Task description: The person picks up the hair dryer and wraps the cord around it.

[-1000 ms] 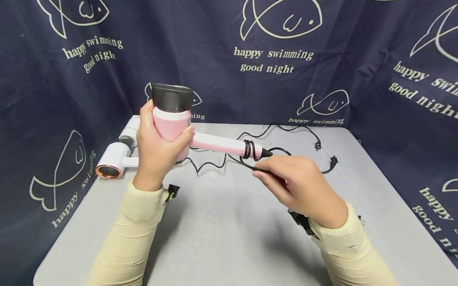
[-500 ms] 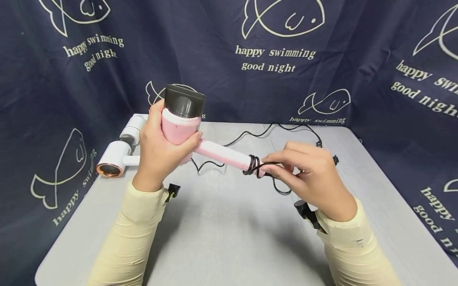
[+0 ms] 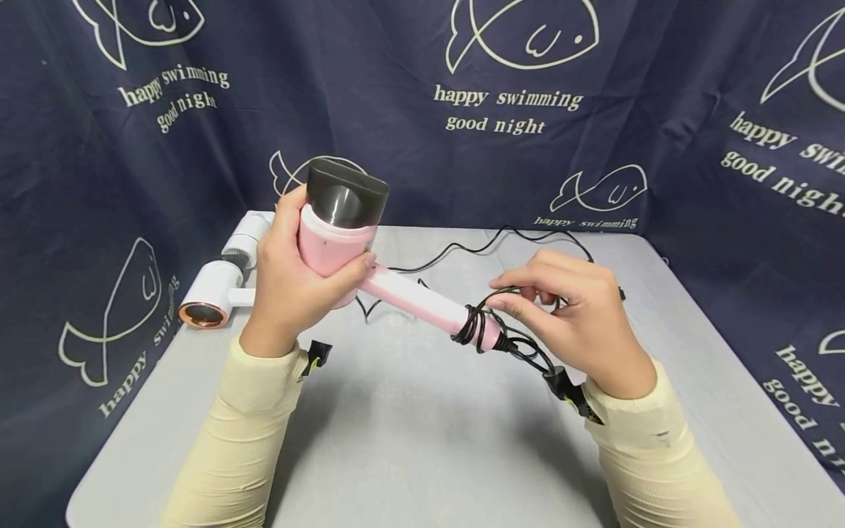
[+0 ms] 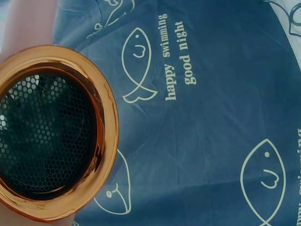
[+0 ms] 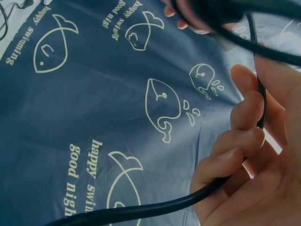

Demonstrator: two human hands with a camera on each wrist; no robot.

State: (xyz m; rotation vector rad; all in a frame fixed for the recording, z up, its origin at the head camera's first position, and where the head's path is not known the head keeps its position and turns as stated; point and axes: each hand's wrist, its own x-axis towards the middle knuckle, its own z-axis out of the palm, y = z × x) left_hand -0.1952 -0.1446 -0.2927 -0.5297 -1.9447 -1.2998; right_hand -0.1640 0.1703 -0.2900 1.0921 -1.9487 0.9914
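Observation:
My left hand (image 3: pixel 290 286) grips a pink hair dryer (image 3: pixel 416 297) by its barrel, holding it above the table. A black nozzle (image 3: pixel 346 194) caps the barrel, and the handle slants down to the right. Several loops of black power cord (image 3: pixel 470 331) circle the handle's lower end. Just right of it, my right hand (image 3: pixel 574 308) pinches the cord between thumb and fingers. In the right wrist view the cord (image 5: pixel 178 205) runs through the curled fingers (image 5: pixel 235 141). The left wrist view shows the dryer's copper-coloured ring (image 4: pixel 110 122) around a dark mesh.
A white hair dryer (image 3: pixel 221 279) with a copper rim lies at the table's left, partly behind my left hand. Another stretch of black cord (image 3: pixel 449 253) winds across the back of the grey-white table (image 3: pixel 409 440). Dark blue fish-print curtains (image 3: pixel 396 88) enclose the table.
The pink hair dryer has shifted right and its handle end has tipped lower. My right hand has moved up and right, carrying the cord over the handle. More loops show around it.

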